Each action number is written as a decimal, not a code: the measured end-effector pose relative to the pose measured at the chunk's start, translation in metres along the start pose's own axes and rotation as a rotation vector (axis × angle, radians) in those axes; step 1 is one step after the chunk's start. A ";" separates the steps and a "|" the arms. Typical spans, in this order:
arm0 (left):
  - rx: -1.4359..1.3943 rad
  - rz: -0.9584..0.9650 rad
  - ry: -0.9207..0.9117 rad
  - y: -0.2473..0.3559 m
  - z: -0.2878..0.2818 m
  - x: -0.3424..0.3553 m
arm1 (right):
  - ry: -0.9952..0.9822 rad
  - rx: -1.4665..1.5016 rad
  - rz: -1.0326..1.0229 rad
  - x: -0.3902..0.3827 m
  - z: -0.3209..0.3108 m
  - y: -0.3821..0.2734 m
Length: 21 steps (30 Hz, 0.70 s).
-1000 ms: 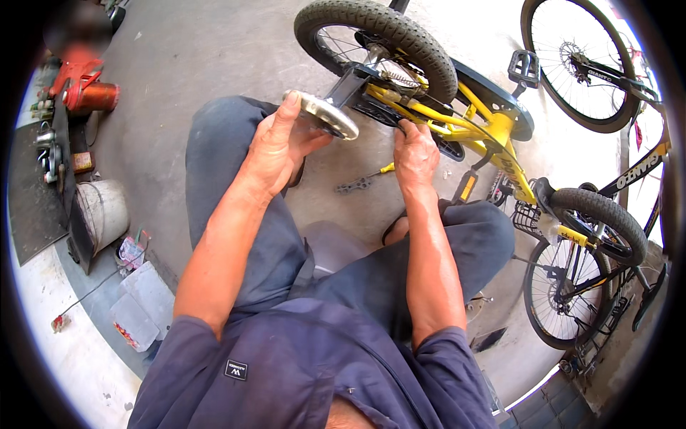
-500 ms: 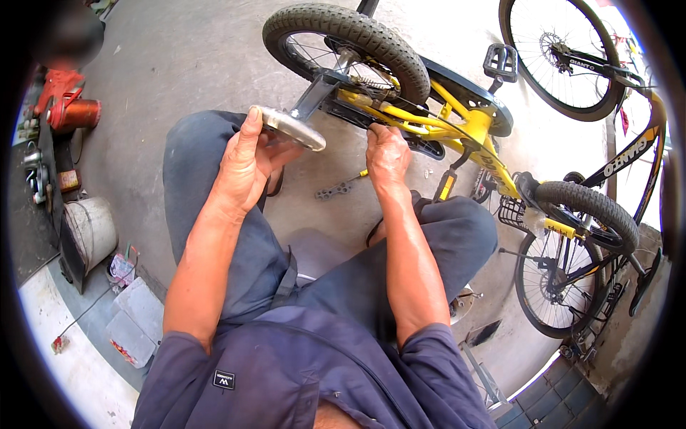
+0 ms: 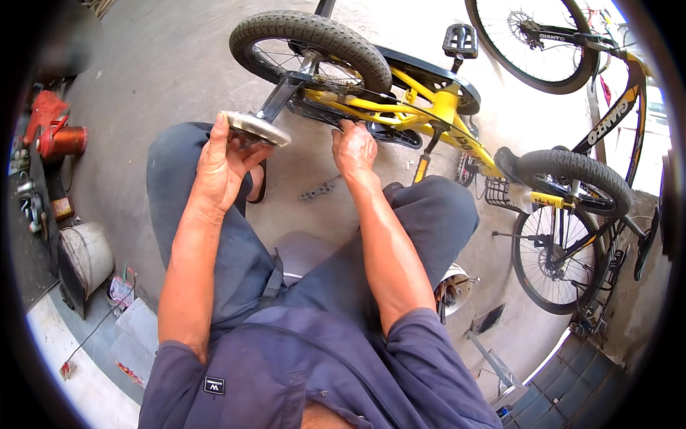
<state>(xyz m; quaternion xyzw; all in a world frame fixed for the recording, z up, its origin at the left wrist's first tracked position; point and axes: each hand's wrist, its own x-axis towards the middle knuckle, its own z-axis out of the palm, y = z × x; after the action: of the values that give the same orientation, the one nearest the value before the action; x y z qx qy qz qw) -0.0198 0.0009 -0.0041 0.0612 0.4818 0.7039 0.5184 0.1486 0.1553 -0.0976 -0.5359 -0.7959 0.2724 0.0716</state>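
A small yellow bicycle (image 3: 443,107) with black fittings stretches before me, its knobby rear wheel (image 3: 314,32) at the upper left. My left hand (image 3: 218,168) is closed around the rim of a small pale training wheel (image 3: 261,130), thumb on top and fingers beneath. A black bracket (image 3: 282,93) joins that wheel to the rear axle. My right hand (image 3: 355,149) has curled fingers against the black chain guard (image 3: 318,112) below the yellow frame tubes. What its fingertips hold, if anything, is hidden. Between my hands on the floor lies a flat multi-hole wrench (image 3: 318,190).
A larger black-and-yellow bicycle (image 3: 618,114) stands at the right. On the left are a red can (image 3: 66,141), a white bucket (image 3: 89,250) and a grey box (image 3: 137,329). A container of small parts (image 3: 454,289) sits beside my right knee.
The view has shifted, so the bicycle and both hands appear further left. My left hand still grips the training wheel, and my right hand stays at the chain guard.
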 end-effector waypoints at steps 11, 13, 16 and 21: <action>-0.020 0.016 -0.002 -0.004 0.010 0.002 | 0.052 -0.027 -0.222 0.012 0.001 0.037; -0.006 0.027 -0.026 -0.004 0.003 0.002 | 0.123 0.024 -0.257 0.003 -0.003 0.040; 0.017 0.026 -0.023 -0.001 0.006 -0.001 | 0.083 0.033 -0.234 -0.002 -0.021 0.031; 0.036 0.040 -0.034 -0.001 0.008 -0.002 | 0.109 0.119 -0.289 -0.005 -0.029 0.026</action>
<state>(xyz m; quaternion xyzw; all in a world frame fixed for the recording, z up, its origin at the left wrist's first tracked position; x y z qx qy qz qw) -0.0131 0.0041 0.0003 0.0919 0.4840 0.7041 0.5113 0.1838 0.1681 -0.0858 -0.4247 -0.8420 0.2765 0.1850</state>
